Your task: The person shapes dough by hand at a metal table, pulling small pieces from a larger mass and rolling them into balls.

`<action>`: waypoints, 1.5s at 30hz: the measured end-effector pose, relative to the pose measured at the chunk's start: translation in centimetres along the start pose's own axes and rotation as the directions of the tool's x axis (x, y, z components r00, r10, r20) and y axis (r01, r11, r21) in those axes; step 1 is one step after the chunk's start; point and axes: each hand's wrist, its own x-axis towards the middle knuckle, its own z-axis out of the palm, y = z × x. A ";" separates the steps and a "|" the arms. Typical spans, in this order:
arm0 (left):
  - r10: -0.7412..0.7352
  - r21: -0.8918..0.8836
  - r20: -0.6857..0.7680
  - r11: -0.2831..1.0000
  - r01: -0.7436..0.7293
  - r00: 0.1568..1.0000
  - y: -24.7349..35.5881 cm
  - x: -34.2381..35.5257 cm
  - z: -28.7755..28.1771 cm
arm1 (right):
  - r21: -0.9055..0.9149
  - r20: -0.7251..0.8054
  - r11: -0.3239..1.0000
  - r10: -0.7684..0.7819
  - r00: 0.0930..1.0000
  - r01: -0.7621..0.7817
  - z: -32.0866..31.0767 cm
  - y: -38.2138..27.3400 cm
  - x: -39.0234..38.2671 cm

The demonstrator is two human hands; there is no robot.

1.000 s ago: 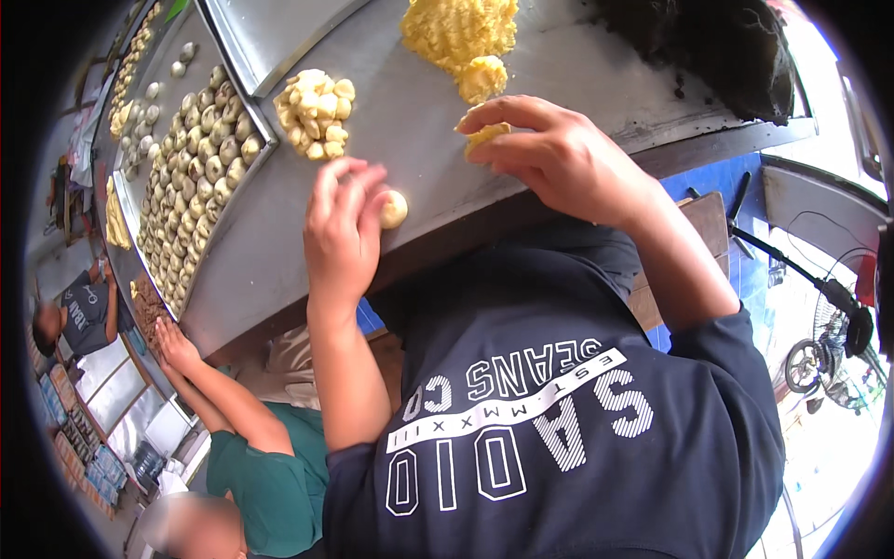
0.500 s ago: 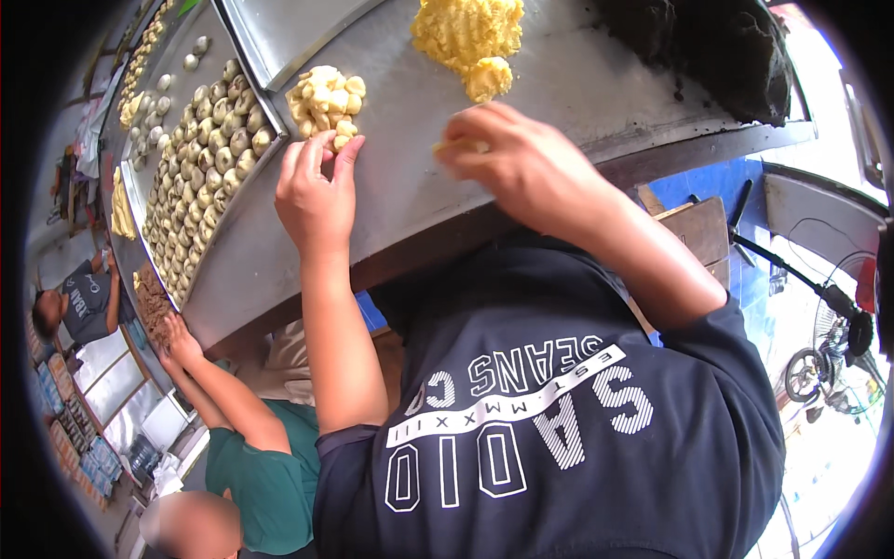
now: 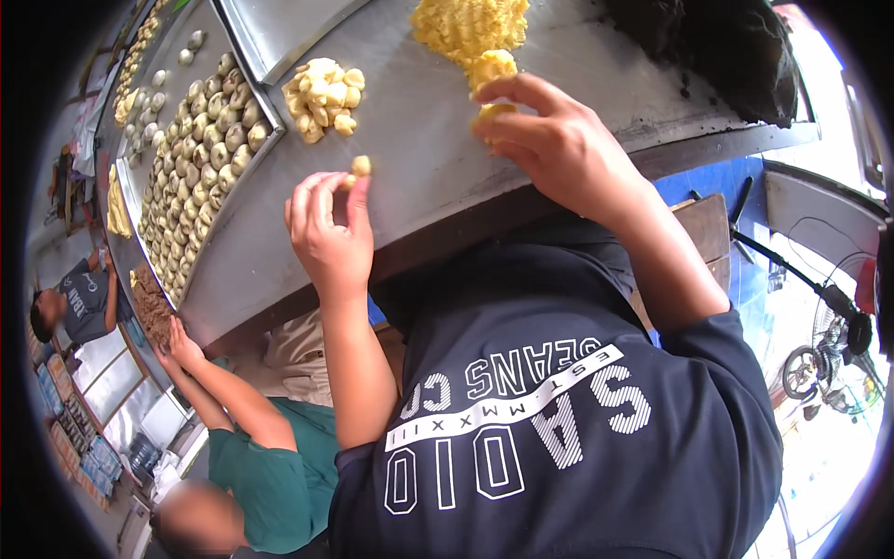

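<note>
My left hand (image 3: 326, 228) pinches a small pale dough ball (image 3: 361, 166) between thumb and fingertips, just above the metal table's near part. Beyond it lies a heap of pale dough pieces (image 3: 321, 97). My right hand (image 3: 573, 140) has its fingers curled around a piece of yellow filling (image 3: 496, 112), partly hidden by the fingers. That hand is beside a small yellow lump (image 3: 492, 65), which touches a larger crumbly yellow mound (image 3: 466, 28) at the table's far side.
A metal tray (image 3: 277, 126) of round dough balls stands to the left, with another tray (image 3: 265, 70) behind it. A dark mass (image 3: 722, 61) lies far right. At left, a co-worker in green (image 3: 279, 475) has both hands at a brown mass (image 3: 152, 306); another person (image 3: 84, 303) is beyond.
My left hand has drawn back from the pale heap with a small dough ball. My right hand has moved slightly right and away from me, toward the yellow lump, with its fingers more parted.
</note>
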 end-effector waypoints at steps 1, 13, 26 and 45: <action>-0.002 0.002 -0.006 1.000 0.002 1.000 -0.4 0.2 -0.1 | 0.092 -0.083 0.994 0.073 0.994 -0.065 -0.1 -0.4 0.3; -0.408 -0.634 0.225 0.628 0.452 0.884 -3.6 1.2 -2.4 | -0.173 -0.020 0.984 0.037 0.999 -0.040 0.9 0.3 -1.5; -0.387 -0.858 0.344 0.240 0.454 0.855 0.4 1.1 -0.7 | -0.222 0.069 0.974 0.059 0.996 -0.042 -0.3 0.6 1.6; 0.186 -0.052 -0.017 0.981 -0.187 0.982 -0.7 -1.1 -0.6 | -0.314 0.090 0.921 -0.212 0.973 0.230 6.5 -5.7 8.6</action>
